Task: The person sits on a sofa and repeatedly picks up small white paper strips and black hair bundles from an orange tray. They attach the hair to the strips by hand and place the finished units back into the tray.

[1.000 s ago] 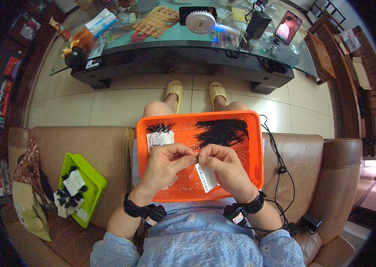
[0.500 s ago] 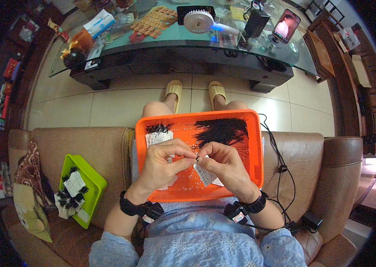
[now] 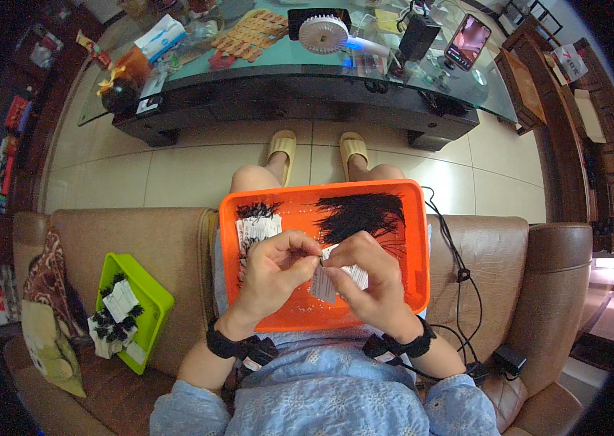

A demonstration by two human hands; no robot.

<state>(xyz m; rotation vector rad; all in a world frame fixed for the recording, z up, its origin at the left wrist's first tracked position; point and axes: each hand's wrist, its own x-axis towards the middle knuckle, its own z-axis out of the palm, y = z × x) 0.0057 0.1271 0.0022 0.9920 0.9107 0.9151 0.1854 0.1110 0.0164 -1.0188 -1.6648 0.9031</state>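
Note:
Over an orange tray [image 3: 423, 240] on my lap, my two hands meet fingertip to fingertip. My left hand [image 3: 271, 272] pinches the top of a white paper hang tag [image 3: 324, 287], where a small dark bit shows. My right hand [image 3: 369, 276] is curled with thumb and index finger closed against the same spot; what they grip is too small to make out. A bundle of black cords [image 3: 361, 214] lies at the tray's far right. White tags [image 3: 260, 227] are stacked at its far left, with short black cords [image 3: 257, 209] beside them.
A green tray [image 3: 158, 309] of tags with black cords stands on the brown sofa [image 3: 132, 232] to my left. Black cables [image 3: 461, 276] run along my right. Ahead is a glass table [image 3: 263, 69] with a white handheld fan [image 3: 324, 35] and a phone [image 3: 468, 42].
My right hand has turned, its knuckles rising and its fingers curling more over the joint spot. The hang tag has swung to hang more upright, and my left hand has shifted slightly.

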